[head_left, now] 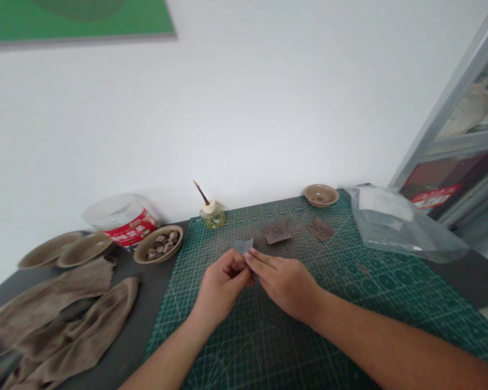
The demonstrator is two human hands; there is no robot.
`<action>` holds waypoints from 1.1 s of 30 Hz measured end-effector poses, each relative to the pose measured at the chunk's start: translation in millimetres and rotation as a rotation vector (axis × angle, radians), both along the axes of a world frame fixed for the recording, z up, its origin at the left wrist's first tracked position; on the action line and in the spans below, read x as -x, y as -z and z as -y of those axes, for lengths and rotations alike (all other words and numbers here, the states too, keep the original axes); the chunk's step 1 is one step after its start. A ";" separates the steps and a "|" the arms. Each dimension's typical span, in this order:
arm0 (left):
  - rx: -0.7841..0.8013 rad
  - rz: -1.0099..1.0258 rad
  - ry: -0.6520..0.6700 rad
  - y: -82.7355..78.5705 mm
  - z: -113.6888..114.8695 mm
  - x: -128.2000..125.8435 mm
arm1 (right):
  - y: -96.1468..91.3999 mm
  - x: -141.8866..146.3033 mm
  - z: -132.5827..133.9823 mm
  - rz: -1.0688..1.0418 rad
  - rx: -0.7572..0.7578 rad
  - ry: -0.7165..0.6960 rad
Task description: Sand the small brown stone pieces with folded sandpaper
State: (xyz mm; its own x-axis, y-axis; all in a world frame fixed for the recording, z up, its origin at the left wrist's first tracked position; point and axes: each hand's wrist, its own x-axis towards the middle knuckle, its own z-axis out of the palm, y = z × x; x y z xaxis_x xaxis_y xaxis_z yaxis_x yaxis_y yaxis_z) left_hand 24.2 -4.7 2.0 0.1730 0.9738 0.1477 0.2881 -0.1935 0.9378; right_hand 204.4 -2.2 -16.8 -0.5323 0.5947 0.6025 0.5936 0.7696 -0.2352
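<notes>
Both my hands meet over the middle of the green cutting mat (317,303). My left hand (222,287) is curled, its fingertips pinching a small grey piece (243,246) that sticks up above the fingers. My right hand (282,281) lies beside it, fingers together and pressed against the same grey piece. Two small brown stamped squares (277,232) (320,228) lie flat on the mat just beyond my hands.
A small glass bottle with a stick (212,214) stands at the mat's far edge. A bowl of small lumps (158,244), two shallow dishes (67,249) and a white tub (124,218) sit left. Brown cloths (61,314) lie front left. A bowl (321,195) and clear plastic bag (398,225) are right.
</notes>
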 end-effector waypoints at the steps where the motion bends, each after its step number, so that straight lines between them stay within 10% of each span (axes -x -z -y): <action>1: 0.002 0.009 -0.005 -0.5 0.4 -0.4 | 0.0 0.4 0.4 0.001 -0.004 0.008; 33: -0.199 0.099 -0.045 -2.2 6.5 -0.7 | -7.7 -4.9 -2.7 -0.217 0.228 0.101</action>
State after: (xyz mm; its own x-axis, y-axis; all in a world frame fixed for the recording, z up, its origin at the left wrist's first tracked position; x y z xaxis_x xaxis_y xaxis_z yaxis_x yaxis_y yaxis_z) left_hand 24.9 -11.2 4.2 0.1054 0.9300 0.3520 0.2091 -0.3668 0.9065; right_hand 209.3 0.5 -9.1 -0.3379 0.7702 0.5410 0.5813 0.6228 -0.5236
